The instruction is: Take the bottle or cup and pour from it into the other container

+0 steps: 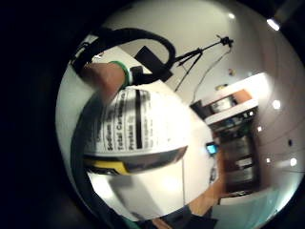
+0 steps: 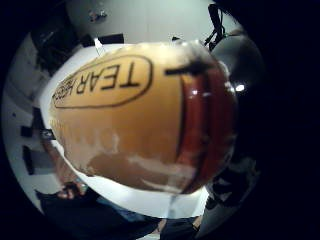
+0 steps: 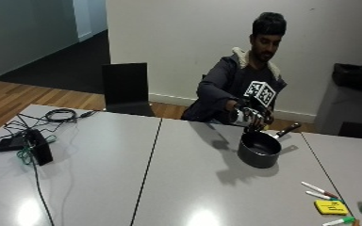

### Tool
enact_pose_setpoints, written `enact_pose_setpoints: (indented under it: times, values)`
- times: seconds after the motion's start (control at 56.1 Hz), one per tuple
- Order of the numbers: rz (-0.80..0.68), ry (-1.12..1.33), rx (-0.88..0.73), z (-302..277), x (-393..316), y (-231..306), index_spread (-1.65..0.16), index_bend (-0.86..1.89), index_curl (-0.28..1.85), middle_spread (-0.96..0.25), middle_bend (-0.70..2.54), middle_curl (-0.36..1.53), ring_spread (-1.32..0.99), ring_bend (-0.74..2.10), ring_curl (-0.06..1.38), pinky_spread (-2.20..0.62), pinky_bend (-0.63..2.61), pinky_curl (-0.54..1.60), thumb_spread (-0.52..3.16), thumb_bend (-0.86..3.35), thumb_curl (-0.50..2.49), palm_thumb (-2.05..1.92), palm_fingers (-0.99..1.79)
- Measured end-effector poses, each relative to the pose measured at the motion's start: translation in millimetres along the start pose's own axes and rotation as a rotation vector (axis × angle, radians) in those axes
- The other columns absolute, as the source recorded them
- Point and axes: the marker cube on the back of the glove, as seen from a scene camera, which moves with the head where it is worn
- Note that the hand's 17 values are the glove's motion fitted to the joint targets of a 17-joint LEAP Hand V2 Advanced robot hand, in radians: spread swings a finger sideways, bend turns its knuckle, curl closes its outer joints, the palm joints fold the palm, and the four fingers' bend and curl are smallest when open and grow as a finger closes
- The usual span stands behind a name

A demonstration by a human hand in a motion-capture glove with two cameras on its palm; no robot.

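the pot [image 3: 259, 149] sits on the tabletop [image 3: 187, 179] in front of the person, the bottle [image 3: 243, 117] is held just above it, and the pens [image 3: 319, 190] lie nearer the tabletop's front edge.

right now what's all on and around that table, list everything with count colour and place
bottle: 1, yellow label, red cap, held above the saucepan
saucepan: 1, black, on the table before the person
markers: at least 3, near table corner
yellow block: 1, beside the markers
black box with cables: 1, far end of the table
chair: 1, black, behind the table
table: grey
right hand: gloved, grips the bottle
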Motion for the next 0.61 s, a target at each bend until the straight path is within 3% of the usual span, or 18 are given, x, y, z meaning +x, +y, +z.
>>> enact_pose_setpoints:
  times: [0.053,0.196,0.392,0.606]
  values:
    - [-0.11,0.134,0.041,2,-13,3,-0.33,0.19,0.46,-0.27,0.54,0.49,-0.26,0.55,0.4,0.05,0.14,0.29,0.59,-0.02,0.6,1.17,1.17]
    - [-0.184,0.32,0.059,12,-42,0,-0.33,0.2,0.47,-0.27,0.54,0.49,-0.28,0.53,0.4,0.1,0.13,0.27,0.59,-0.02,0.59,1.18,1.16]
    - [-0.247,0.345,0.04,23,-73,10,-0.35,0.27,0.5,-0.3,0.57,0.5,-0.31,0.5,0.4,0.14,0.1,0.22,0.71,-0.05,0.53,1.07,1.19]
    - [-0.222,0.291,0.049,25,-78,13,-0.35,0.44,0.54,-0.31,0.67,0.52,-0.36,0.49,0.4,0.15,0.09,0.17,0.92,-0.09,0.38,0.62,1.24]
